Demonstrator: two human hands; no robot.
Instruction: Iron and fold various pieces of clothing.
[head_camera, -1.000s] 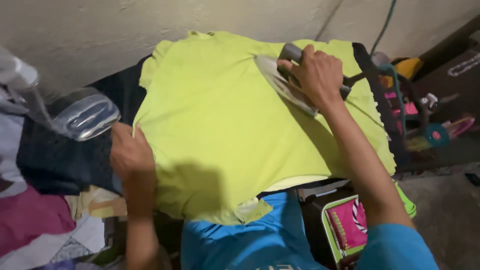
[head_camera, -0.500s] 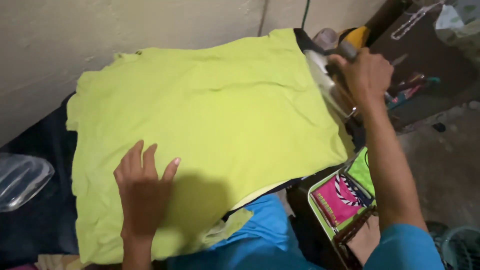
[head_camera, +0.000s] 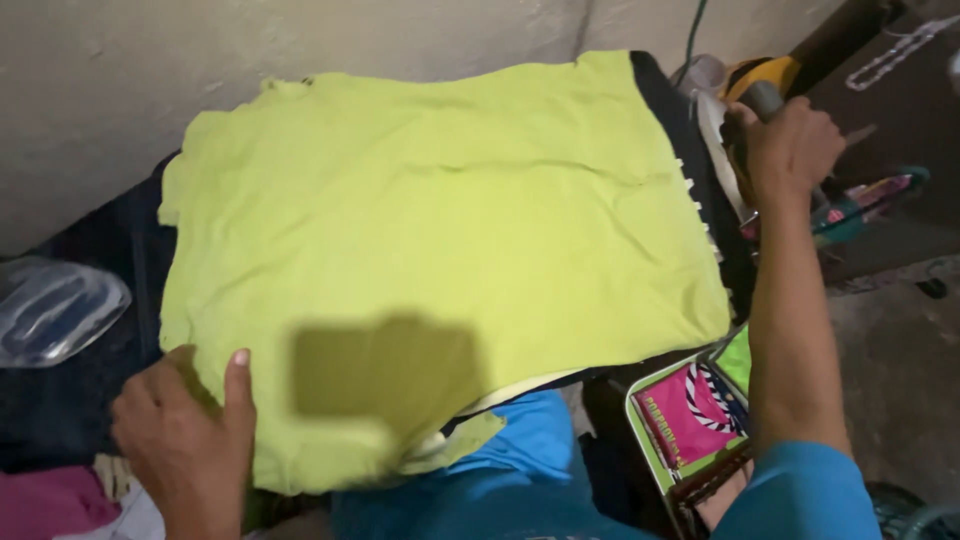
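— What's at the far left?

— I see a clear plastic cover (head_camera: 55, 312) on dark cloth. Next, my left hand (head_camera: 185, 440) grips the near-left corner of the lime-green shirt (head_camera: 440, 240), fingers (head_camera: 237, 385) closed on the fabric, thumb on top.

— And the shirt?

— Spread flat across the bench, against the wall (head_camera: 300, 40).

— The right side?

— My right hand (head_camera: 790, 150) is wrapped around the iron (head_camera: 725, 140) handle, just past the shirt's right edge.
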